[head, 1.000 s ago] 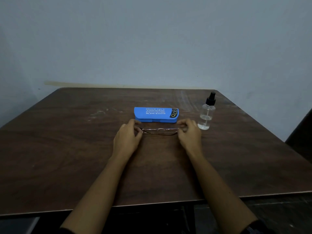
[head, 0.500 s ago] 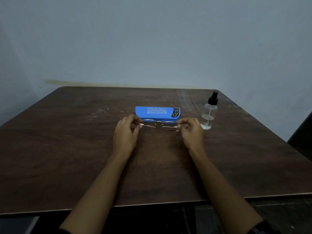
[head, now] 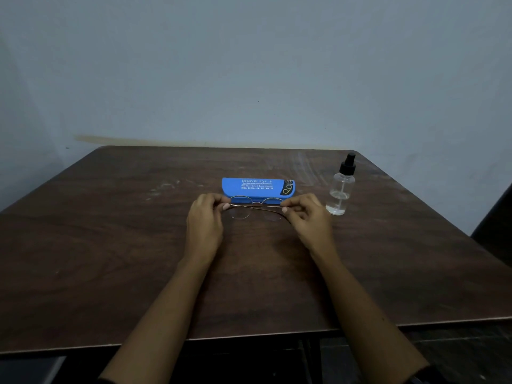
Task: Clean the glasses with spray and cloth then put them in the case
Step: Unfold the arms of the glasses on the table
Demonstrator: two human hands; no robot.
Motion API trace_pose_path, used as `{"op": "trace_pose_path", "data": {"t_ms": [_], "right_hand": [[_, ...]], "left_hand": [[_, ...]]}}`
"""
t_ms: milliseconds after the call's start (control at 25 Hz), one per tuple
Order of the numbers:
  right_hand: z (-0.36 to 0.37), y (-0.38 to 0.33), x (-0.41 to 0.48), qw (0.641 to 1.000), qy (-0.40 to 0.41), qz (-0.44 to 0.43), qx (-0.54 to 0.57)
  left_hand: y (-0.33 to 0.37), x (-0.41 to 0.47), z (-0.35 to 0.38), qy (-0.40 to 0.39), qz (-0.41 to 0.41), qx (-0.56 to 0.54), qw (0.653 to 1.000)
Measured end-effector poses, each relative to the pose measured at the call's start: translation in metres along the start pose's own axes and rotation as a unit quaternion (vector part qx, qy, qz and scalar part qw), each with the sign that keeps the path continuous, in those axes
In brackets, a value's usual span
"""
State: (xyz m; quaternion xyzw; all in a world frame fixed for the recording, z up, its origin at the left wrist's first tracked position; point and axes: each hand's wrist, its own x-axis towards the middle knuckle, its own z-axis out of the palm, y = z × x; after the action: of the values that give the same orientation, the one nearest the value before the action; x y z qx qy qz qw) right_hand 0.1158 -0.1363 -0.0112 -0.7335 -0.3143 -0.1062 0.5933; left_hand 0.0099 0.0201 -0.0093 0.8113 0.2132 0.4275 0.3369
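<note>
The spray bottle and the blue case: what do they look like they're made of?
The spray bottle looks like clear plastic or glass: you see through its body to a thin tube and a little liquid; its black nozzle looks like matte plastic. The blue case seems hard, smooth plastic, judging by its rigid rounded shape and printed lettering.

Both hands pinch glasses [head: 256, 207] ends — closed blue case [head: 257, 187] just behind.

Small print on the case [head: 258, 186] seems unreadable
</note>
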Motion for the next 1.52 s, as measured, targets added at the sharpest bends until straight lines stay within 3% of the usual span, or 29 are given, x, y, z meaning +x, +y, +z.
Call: {"op": "trace_pose_path", "data": {"t_ms": [320, 480, 800, 1000, 1240, 1520], "right_hand": [[-0.017, 0.003, 0.003, 0.992, -0.11, 0.063, -0.003], [-0.017, 0.003, 0.003, 0.992, -0.114, 0.055, -0.031], [-0.017, 0.001, 0.002, 0.995, -0.074, 0.026, -0.069], [-0.017, 0.0, 0.002, 0.994, -0.073, 0.032, -0.072], [-0.018, -0.003, 0.001, 0.993, -0.082, 0.06, -0.064], [-0.017, 0.0, 0.003, 0.992, -0.087, 0.08, -0.044]], "left_hand": [[0.004, 0.0, -0.001, -0.031, -0.053, -0.018, 0.998], [0.004, 0.001, -0.001, -0.046, -0.056, -0.044, 0.996], [0.002, 0.001, -0.002, -0.073, 0.037, -0.023, 0.996], [0.001, 0.001, -0.004, -0.088, -0.042, -0.07, 0.993], [-0.001, 0.003, -0.01, -0.147, -0.153, -0.192, 0.958], [0.0, 0.006, -0.017, -0.208, -0.24, -0.374, 0.871]]}}
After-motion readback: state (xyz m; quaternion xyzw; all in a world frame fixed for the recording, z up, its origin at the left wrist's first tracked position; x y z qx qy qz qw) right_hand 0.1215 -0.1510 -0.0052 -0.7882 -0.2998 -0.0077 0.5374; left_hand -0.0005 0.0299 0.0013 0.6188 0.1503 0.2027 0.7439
